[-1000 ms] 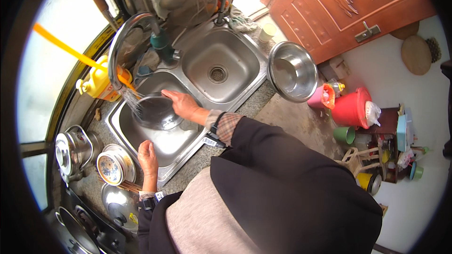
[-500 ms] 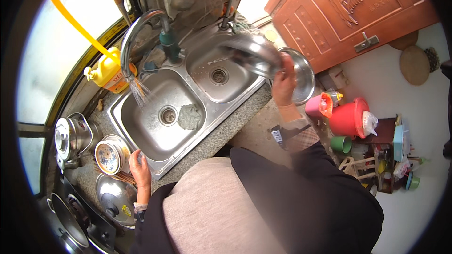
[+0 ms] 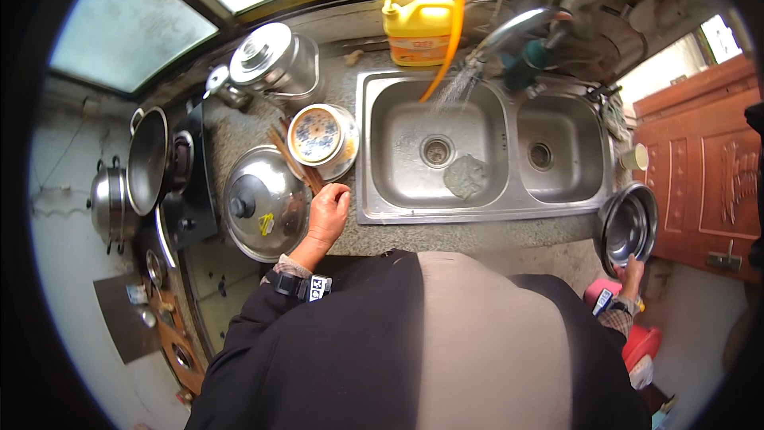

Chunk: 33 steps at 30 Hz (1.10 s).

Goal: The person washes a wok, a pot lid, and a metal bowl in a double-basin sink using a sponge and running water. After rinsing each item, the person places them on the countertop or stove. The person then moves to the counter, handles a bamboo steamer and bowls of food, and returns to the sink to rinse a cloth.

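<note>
Well, I count one double sink [image 3: 384,123], one running tap [image 3: 509,26], one domed lid [image 3: 280,183] and two round steel vessels, a bowl [image 3: 625,232] nested in a basin [image 3: 651,209]. The bowl sits right of the sink, directly ahead of the right hand [image 3: 631,272], touching it. I see that hand closed on its rim; the left hand [image 3: 329,211] has fingers bunched at the chopsticks [image 3: 305,169], though I cannot tell whether it grips them.

Speckled counter [image 3: 341,80], bowls [image 3: 317,135], pot [image 3: 274,68], domed lid [image 3: 274,197]
</note>
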Available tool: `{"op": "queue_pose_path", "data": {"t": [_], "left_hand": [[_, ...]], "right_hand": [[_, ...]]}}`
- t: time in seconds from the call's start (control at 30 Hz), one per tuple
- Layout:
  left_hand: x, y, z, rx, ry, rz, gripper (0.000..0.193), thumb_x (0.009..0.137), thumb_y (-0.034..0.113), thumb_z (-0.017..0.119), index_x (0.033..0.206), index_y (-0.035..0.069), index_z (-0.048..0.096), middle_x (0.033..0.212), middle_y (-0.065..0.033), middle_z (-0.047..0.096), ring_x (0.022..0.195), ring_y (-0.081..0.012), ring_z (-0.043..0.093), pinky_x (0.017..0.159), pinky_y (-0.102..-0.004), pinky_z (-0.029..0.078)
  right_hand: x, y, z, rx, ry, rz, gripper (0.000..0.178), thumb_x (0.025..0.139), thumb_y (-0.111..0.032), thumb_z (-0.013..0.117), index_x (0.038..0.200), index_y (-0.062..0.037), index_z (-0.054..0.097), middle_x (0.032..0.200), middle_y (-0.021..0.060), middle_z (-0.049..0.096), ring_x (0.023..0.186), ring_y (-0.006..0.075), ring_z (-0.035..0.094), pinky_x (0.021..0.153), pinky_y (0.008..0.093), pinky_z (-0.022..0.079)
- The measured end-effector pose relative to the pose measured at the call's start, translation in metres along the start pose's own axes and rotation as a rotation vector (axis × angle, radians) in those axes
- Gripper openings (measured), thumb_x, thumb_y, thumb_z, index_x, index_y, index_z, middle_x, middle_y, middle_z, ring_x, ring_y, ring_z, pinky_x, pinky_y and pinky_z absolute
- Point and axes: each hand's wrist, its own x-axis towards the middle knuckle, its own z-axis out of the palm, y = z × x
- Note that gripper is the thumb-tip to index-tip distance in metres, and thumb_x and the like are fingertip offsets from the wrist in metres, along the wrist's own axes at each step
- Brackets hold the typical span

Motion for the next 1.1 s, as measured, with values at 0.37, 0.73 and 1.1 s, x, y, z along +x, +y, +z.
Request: {"op": "queue_pose_path", "data": {"t": [0.37,0.73,1.1], "left_hand": [[-0.042,-0.077,-0.1,0.503,0.649,-0.209,0.044,0.071,0.007,0.067,0.111,0.004,0.048,0.114,-0.0176,0.044,0.109,-0.0346,0.044,0.094,-0.041,0.036],[-0.01,-0.15,-0.156,0.522,0.461,-0.438,0.031,0.067,0.006,0.062,0.099,0.007,0.061,0.1,-0.0138,0.051,0.087,-0.0338,0.057,0.079,-0.0393,0.047],[-0.082,-0.089,-0.177,0.482,0.499,-0.538,0.022,0.064,0.007,0.06,0.086,0.006,0.06,0.088,-0.0136,0.053,0.081,-0.0319,0.056,0.075,-0.0371,0.046]], "right_hand": [[-0.104,-0.144,0.066,-0.437,0.343,-1.07,0.025,0.083,-0.01,0.05,0.106,-0.0025,0.058,0.096,0.0148,0.061,0.087,0.0297,0.059,0.075,0.0377,0.047],[-0.343,-0.23,0.258,-0.151,-0.545,-1.704,0.019,0.073,0.009,0.054,0.088,-0.0023,0.059,0.084,0.0126,0.058,0.074,0.0274,0.059,0.064,0.0322,0.048],[-0.387,-0.206,0.307,-0.282,-0.845,-1.729,0.014,0.073,0.003,0.057,0.084,-0.0055,0.059,0.079,0.0088,0.058,0.066,0.0283,0.059,0.057,0.0338,0.047]]}}
